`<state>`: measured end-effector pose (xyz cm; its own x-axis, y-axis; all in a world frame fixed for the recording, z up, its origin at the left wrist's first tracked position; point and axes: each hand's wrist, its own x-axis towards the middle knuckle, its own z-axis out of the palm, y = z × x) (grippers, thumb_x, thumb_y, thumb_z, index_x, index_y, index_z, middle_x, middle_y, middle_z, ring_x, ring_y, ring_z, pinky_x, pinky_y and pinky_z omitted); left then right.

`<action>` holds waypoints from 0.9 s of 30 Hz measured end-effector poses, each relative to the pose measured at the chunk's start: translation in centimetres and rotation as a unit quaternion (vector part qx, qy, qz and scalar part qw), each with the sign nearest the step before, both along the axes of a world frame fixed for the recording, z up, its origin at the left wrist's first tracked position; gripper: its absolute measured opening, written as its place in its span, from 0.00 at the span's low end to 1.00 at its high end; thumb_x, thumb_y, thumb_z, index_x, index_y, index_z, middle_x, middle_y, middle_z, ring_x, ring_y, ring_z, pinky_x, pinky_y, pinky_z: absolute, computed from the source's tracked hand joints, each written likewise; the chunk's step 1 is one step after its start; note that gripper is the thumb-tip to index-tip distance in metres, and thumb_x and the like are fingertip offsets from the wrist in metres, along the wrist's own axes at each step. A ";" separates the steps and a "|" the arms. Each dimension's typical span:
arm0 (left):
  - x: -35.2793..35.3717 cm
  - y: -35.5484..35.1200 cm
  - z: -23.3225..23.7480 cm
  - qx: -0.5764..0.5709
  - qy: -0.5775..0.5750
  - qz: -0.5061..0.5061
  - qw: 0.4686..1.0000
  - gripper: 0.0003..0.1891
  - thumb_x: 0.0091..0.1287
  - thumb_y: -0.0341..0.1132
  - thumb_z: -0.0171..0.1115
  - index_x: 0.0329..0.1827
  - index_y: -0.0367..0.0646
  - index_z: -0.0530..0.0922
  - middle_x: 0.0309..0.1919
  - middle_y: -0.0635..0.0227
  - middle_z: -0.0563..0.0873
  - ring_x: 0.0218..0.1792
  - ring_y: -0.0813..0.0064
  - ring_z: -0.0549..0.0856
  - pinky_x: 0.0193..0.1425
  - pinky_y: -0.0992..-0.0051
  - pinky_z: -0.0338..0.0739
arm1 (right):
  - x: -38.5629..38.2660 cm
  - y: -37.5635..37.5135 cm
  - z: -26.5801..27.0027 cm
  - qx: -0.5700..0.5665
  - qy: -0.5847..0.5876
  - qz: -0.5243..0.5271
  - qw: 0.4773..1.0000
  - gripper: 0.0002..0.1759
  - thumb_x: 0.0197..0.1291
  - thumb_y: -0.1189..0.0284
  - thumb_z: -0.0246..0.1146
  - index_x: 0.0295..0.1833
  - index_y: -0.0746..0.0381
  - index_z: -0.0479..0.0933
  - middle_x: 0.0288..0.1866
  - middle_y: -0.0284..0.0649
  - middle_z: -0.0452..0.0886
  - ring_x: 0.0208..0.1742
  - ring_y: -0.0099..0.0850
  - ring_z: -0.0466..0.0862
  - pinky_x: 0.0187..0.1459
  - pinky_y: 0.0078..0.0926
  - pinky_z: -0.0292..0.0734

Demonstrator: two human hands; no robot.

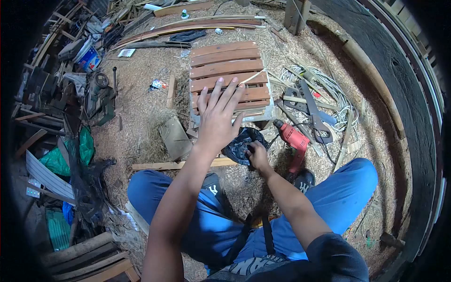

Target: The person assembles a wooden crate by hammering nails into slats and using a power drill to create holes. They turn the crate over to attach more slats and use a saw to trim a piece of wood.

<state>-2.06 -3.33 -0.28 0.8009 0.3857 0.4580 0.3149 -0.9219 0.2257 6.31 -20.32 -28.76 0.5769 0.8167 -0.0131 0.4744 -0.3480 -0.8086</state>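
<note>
My left hand (218, 117) is stretched out with its fingers apart, over the near left part of a slatted wooden panel (227, 69) of reddish-brown boards. Below and to the right, my right hand (257, 155) reaches into a crumpled black plastic bag (237, 145) on the ground. Its fingers are bent at the bag's opening, and what they hold, if anything, is hidden. Just right of the bag lies a red power drill (295, 141). A thin pale strip of wood (252, 77) rests across the panel's right side.
Right of the panel lie a handsaw (315, 117), a coiled pale cable (340, 94) and wood sticks. A board (174, 136) and a long wooden strip (155, 166) lie left of the bag. A green metal vise (101, 98) stands at the left, near scrap and a green sack (86, 145).
</note>
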 end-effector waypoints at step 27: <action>-0.1 -0.1 0.0 -0.001 -0.012 -0.006 1.000 0.40 0.64 0.36 0.76 0.81 0.53 0.72 0.82 0.67 0.71 0.84 0.54 0.64 0.85 0.41 0.51 | -0.5 -0.8 0.7 -0.082 -0.133 0.030 0.987 0.21 0.60 0.80 0.64 0.60 0.71 0.78 0.62 0.60 0.78 0.65 0.58 0.78 0.69 0.48 0.76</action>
<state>-2.13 -3.41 -0.33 0.7940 0.3766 0.4773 0.2979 -0.9253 0.2345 5.80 -21.15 -28.04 0.5290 0.8486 -0.0014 0.6861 -0.4287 -0.5877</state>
